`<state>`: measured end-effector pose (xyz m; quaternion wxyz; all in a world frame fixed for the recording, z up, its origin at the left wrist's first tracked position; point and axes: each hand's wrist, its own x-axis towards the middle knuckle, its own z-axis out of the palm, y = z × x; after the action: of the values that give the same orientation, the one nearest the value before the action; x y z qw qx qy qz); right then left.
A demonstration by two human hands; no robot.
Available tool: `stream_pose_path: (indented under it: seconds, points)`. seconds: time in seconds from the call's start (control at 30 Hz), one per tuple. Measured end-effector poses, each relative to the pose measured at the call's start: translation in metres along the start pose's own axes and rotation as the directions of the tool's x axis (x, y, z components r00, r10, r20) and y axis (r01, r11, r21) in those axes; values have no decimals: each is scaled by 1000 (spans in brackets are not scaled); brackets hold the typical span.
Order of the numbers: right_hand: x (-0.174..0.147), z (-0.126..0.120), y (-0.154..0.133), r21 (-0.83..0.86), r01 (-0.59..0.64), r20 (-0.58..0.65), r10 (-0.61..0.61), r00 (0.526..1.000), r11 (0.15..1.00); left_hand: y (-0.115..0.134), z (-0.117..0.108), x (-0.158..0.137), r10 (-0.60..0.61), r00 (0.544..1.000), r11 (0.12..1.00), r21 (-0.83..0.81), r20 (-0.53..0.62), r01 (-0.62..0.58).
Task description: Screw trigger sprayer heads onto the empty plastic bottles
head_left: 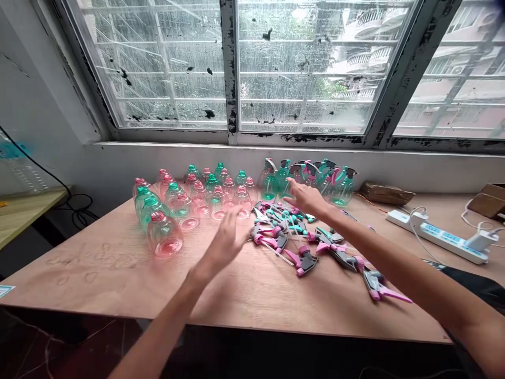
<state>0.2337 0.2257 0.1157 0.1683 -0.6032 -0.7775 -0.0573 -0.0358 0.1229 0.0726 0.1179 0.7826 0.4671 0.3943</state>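
My left hand [226, 238] hovers over the table in front of the clear pink and green bottles, its fingers stretched out and apart with nothing in them. The nearest of these, a pink bottle [241, 199], stands just behind its fingertips. My right hand [304, 198] reaches over a pile of spray trigger heads [292, 221], thumb and fingers apart and holding nothing visible. Behind it, a group of bottles fitted with spray heads, among them a green spray bottle [342, 189], stands against the wall. A pink-and-black trigger head [303, 260] lies at the pile's front.
More headless bottles, including a pink one [163, 237], spread to the left on the wooden table [118, 279]. At right lie a white power strip [437, 236] with plugs and cords, a brown paper package [386, 193] and a cardboard box [489, 202]. Windows line the back.
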Motion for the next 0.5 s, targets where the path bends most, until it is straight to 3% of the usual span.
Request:
stream_pose_path:
  seconds: [0.1,0.2,0.37,0.43,0.5]
  points:
    - [-66,-10,8,17,96,38,-96,995,995,-12,5,63,30,996,993,120,-89,-19]
    - [-140,-6,23,35,123,46,-124,991,992,-26,15,104,26,991,973,231,-130,5]
    - [-242,15,39,271,13,-66,5,998,962,-44,31,112,32,992,935,353,-122,13]
    - [-260,17,31,337,-15,-44,32,999,941,-46,33,107,40,994,927,376,-102,1]
    - [-262,16,16,373,41,-1,-44,999,927,-42,32,103,52,996,924,382,-79,-17]
